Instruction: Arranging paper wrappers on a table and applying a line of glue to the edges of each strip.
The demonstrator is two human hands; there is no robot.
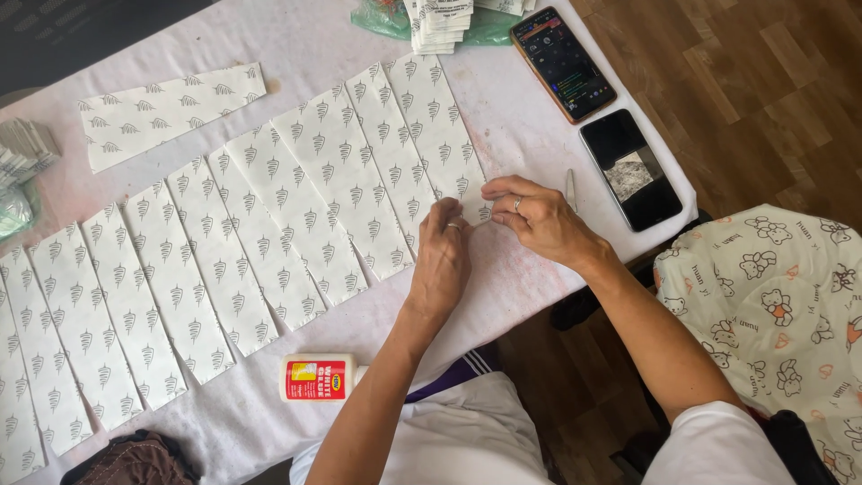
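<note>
Table (269,36) under everything. Strips (269,224) lie side by side in a row overlapping, running from 8 o'clock up to 1 o'clock. One strip (171,112) apart at 10 o'clock. Card stack (440,22) at 12. Two phones (562,63) (630,168) at 2 o'clock, one before the other. Glue bottle (319,377) on its side at 6, near table edge. Both hands (440,260) (539,220) meet on the rightmost strip's near end.
</note>
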